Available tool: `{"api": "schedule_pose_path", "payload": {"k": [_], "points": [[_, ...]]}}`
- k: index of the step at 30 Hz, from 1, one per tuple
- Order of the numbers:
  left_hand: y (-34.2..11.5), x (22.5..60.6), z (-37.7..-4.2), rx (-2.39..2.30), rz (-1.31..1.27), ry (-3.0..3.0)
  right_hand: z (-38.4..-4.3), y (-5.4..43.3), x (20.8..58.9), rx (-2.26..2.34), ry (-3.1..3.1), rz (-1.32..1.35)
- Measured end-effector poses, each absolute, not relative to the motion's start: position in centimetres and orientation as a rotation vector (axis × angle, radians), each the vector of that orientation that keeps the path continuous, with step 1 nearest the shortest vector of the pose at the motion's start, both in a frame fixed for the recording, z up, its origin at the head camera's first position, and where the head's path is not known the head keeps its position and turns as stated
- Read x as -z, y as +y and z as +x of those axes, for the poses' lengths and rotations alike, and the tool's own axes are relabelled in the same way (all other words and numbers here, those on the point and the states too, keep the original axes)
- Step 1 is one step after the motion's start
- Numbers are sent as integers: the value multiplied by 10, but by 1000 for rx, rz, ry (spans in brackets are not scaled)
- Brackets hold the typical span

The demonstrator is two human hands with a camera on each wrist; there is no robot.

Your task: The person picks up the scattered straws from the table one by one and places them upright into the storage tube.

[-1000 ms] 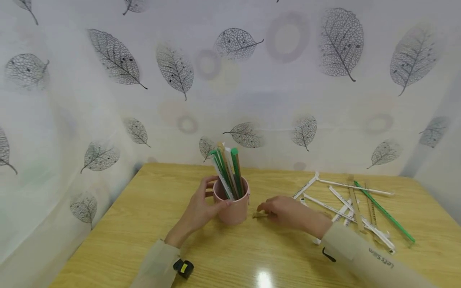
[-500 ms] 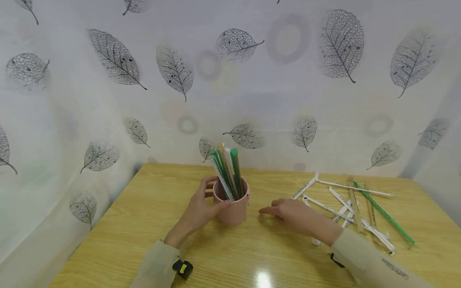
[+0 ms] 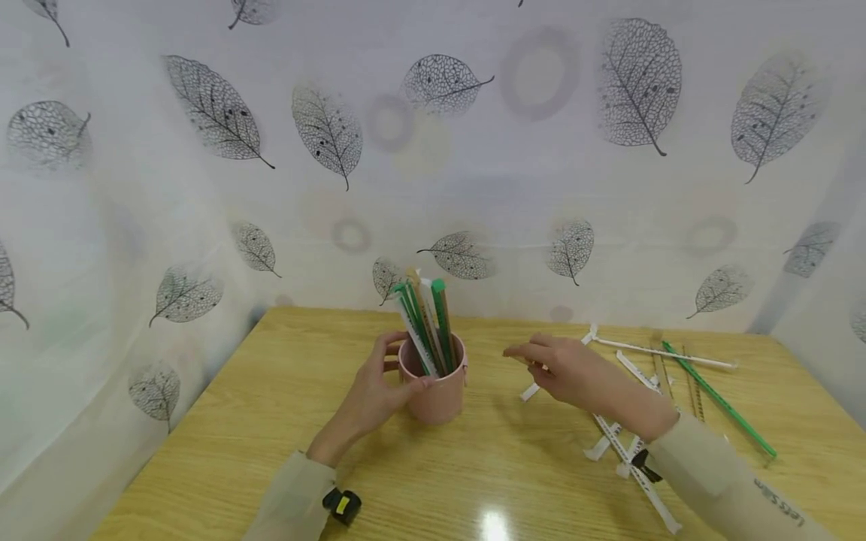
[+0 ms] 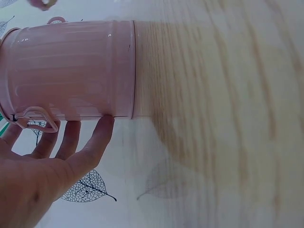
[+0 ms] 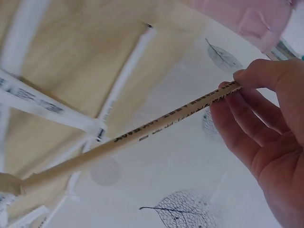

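Note:
A pink bucket with small side handles stands on the table, holding several upright wrapped straws in green, white and brown. My left hand grips it from the left, thumb at the front rim and fingers round the far side. In the left wrist view, fingertips touch the bucket's wall. To the right of the bucket, my right hand pinches one end of a brown paper-wrapped straw between thumb and fingers. Dark print runs along this straw, whose far end slants down over white straws.
White paper-wrapped straws lie loosely crossed under and around my right forearm. Farther right are a green straw and brown straws. Behind the wooden table hangs a pale cloth with leaf prints.
My right hand has risen from the table beside the bucket and moved up and right, pinching the brown straw. Several white straws have shifted toward the front. The left hand stays put.

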State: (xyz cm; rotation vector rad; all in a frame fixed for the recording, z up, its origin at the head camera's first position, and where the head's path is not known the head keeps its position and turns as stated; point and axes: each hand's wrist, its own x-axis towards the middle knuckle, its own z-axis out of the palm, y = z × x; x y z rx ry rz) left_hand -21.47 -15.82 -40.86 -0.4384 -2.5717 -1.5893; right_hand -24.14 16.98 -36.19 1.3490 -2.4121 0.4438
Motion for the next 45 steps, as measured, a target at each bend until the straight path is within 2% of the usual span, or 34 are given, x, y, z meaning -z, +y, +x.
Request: {"api": "schedule_pose_path", "payload": {"k": [13, 25, 38, 45], "points": [[-159, 409, -214, 1599, -414, -2584, -251, 157, 308, -716, -2154, 1187], [-161, 409, -213, 1616, -444, -2569, -257, 129, 276, -957, -1997, 1102], [-161, 408, -215, 1613, -456, -2572, -256, 97, 255, -1370, -1724, 1045], [-161, 410, -216, 1608, -472, -2573, -258, 83, 264, -1296, -1744, 1032]]}}
